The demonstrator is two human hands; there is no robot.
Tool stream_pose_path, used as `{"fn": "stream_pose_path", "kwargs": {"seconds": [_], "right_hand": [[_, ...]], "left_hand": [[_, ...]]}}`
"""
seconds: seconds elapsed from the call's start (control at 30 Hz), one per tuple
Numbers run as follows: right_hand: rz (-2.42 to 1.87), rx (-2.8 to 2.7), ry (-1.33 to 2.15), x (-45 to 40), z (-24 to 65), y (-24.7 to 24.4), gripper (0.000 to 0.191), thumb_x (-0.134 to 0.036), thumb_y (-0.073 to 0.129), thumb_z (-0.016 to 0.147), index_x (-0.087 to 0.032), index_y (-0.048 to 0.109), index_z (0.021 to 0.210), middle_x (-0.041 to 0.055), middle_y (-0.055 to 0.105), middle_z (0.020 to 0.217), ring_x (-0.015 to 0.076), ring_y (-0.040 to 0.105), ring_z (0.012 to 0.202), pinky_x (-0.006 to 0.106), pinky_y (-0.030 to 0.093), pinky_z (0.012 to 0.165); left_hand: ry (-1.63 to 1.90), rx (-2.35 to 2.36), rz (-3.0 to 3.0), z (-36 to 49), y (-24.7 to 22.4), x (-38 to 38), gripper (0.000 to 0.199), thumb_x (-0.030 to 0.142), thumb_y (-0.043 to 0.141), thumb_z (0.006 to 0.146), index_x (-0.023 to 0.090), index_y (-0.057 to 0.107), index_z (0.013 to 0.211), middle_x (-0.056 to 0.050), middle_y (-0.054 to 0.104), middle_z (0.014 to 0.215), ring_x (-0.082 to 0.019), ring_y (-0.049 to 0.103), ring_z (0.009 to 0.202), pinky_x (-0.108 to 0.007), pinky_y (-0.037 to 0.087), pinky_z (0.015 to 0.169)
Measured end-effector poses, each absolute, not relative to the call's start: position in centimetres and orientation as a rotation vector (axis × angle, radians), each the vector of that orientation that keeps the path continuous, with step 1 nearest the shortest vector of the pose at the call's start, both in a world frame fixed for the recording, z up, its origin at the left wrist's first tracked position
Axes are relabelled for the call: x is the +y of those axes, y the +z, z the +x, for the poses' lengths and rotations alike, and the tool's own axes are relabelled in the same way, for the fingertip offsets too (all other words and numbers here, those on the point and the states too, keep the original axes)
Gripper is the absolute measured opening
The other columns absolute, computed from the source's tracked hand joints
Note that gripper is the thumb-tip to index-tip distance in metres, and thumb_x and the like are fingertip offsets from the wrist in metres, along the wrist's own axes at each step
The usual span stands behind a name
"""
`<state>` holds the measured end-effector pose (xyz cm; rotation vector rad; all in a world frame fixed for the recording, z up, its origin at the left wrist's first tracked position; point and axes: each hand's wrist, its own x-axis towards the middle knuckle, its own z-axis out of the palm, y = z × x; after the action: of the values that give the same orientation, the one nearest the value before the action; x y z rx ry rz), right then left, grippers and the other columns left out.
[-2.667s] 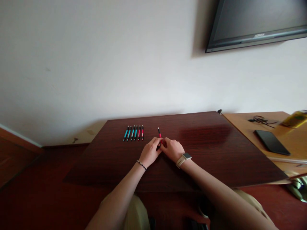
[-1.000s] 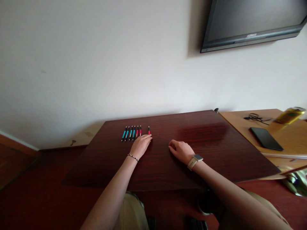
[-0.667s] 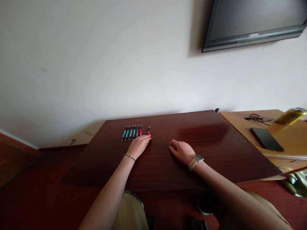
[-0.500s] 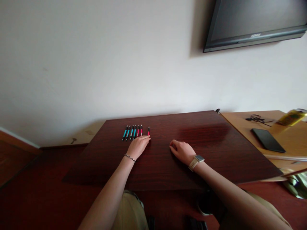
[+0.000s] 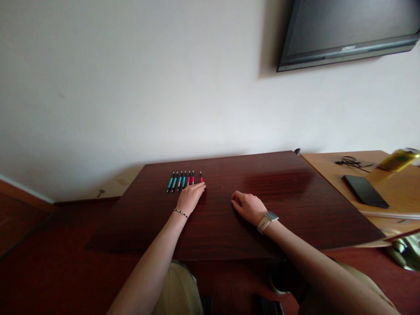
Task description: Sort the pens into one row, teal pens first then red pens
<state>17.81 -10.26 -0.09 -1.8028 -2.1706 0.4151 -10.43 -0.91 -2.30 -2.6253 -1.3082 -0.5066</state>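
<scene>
My left hand (image 5: pixel 190 197) lies over the dark table with its fingers closed on the lower end of a red pen (image 5: pixel 201 177). Only the black tip and part of the red barrel show; the rest is under the fingers. Left of it is a row of several pens side by side: blue pens (image 5: pixel 174 183) on the outside, then two red pens (image 5: pixel 193 178) nearest the held one. My hand covers some of their lower ends. My right hand (image 5: pixel 250 207), with a watch on the wrist, rests on the table, fingers curled loosely, nothing visible in them.
The dark wooden table (image 5: pixel 226 236) stands against a white wall. To the right, a lighter desk (image 5: pixel 348 199) holds a black phone (image 5: pixel 365 191), a black cable (image 5: pixel 352 162) and a yellow can (image 5: pixel 398 160). A television (image 5: pixel 348 35) hangs at the upper right.
The red pen under my left hand has shifted slightly left, nearer the row. My left wrist has turned a little; my right hand has stayed in place.
</scene>
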Motion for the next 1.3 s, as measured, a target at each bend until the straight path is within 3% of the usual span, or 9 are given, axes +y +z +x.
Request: {"fn": "stream_pose_path", "kwargs": {"seconds": [0.47, 0.93, 1.3], "right_hand": [[-1.79, -2.164, 0.417, -10.3, 17.8, -0.2, 0.017, -0.037, 0.053, 0.104, -0.027, 0.066, 0.109, 0.0011, 0.077, 0.099, 0.0189, 0.071, 0.084, 0.028, 0.034, 0.067], [-1.787, -2.166, 0.397, -10.3, 17.8, -0.1, 0.017, -0.037, 0.053, 0.104, -0.027, 0.066, 0.109, 0.0011, 0.078, 0.098, 0.0195, 0.071, 0.084, 0.029, 0.033, 0.065], [-1.805, -2.179, 0.402, -10.4, 17.7, 0.0, 0.018, -0.038, 0.053, 0.104, -0.027, 0.066, 0.11, 0.0014, 0.078, 0.099, 0.0195, 0.071, 0.084, 0.029, 0.034, 0.066]], "left_hand": [[-0.577, -1.361, -2.579, -11.0, -1.9, -1.4, 0.034, 0.019, 0.052, 0.106, 0.026, 0.073, 0.131, -0.003, 0.069, 0.142, -0.022, 0.072, 0.122, -0.037, 0.059, 0.109], [-0.541, -1.385, -2.604, -11.6, -2.3, -0.8, 0.033, 0.016, 0.053, 0.103, 0.025, 0.076, 0.124, -0.004, 0.07, 0.14, -0.026, 0.071, 0.123, -0.042, 0.059, 0.108], [-0.488, -1.27, -2.59, -11.6, -2.4, -0.5, 0.029, 0.012, 0.054, 0.102, 0.018, 0.077, 0.118, -0.01, 0.074, 0.133, -0.027, 0.068, 0.123, -0.045, 0.054, 0.112]]}}
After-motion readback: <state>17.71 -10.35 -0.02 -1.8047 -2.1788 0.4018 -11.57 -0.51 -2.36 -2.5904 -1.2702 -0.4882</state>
